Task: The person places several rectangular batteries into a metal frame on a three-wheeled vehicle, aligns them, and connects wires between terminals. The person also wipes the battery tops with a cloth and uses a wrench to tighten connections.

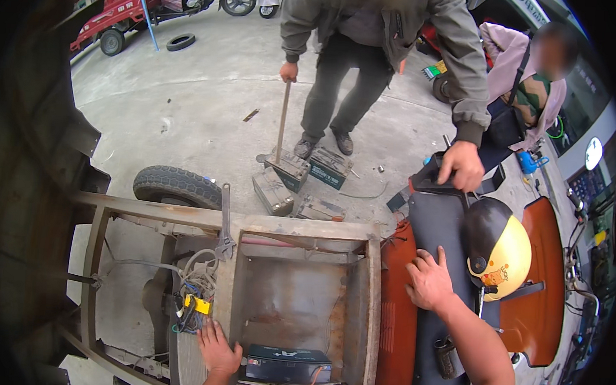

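Observation:
My left hand [217, 349] lies flat with fingers stretched on a metal beam of the vehicle frame [306, 227]. Just beyond its fingertips is a tangle of wires [199, 281] with a yellow tag or connector [198, 304]. To its right, a dark battery [288, 364] sits at the near end of a rusty metal tray [292, 289]. My right hand [429, 279], fingers spread, rests on a long black seat [428, 234] and holds nothing. Right of it stands a yellow and black helmet [507, 252]. An adjustable wrench [225, 223] lies across the frame's far beam.
Several old batteries [273, 191] stand on the concrete beyond the frame, near a tire [176, 185]. A person [356, 76] there grips a wooden stick [282, 121] and reaches to the seat's far end. Another person [526, 85] is at the right. A red three-wheeler [122, 15] stands behind.

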Available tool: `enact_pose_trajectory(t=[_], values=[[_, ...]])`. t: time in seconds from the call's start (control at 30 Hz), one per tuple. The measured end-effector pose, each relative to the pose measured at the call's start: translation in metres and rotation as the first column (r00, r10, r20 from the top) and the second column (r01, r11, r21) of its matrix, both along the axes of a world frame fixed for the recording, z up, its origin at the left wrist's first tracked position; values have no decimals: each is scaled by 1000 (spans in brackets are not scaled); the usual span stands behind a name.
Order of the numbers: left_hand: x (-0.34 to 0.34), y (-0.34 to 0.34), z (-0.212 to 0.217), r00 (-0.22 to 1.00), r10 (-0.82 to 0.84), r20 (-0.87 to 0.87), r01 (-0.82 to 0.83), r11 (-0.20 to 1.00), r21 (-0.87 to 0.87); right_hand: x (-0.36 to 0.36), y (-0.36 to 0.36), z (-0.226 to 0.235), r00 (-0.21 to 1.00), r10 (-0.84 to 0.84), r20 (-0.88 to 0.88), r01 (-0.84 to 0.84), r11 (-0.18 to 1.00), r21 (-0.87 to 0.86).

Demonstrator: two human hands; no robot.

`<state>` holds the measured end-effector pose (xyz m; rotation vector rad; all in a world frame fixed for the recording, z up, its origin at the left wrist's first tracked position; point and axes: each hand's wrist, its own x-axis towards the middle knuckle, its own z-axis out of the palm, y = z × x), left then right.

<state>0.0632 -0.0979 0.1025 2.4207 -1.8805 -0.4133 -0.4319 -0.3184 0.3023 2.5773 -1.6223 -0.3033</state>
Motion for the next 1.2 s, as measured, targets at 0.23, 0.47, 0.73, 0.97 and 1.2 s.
enact_pose_trajectory(t=[0.23,0.47,0.73,0.97,1.2], values=[[1,-2,0,1000,10,2,-10,1000,-10,-7,5,0,999,26,26,-28,997,77],[1,-2,0,1000,9,0,-9,1000,22,-20,2,-4,987,115,115,-117,993,11],[-1,0,0,1000,2,12,-3,999,42,-25,3,-11,978,123,171,-118,992,-36],[0,3,-2,999,-16,30,14,999,50,-21,0,-11,977,131,170,-124,991,-46],[0,-3,4,1000,18,-25,-16,997,80,-22,0,-10,977,152,153,-146,988,-47]])
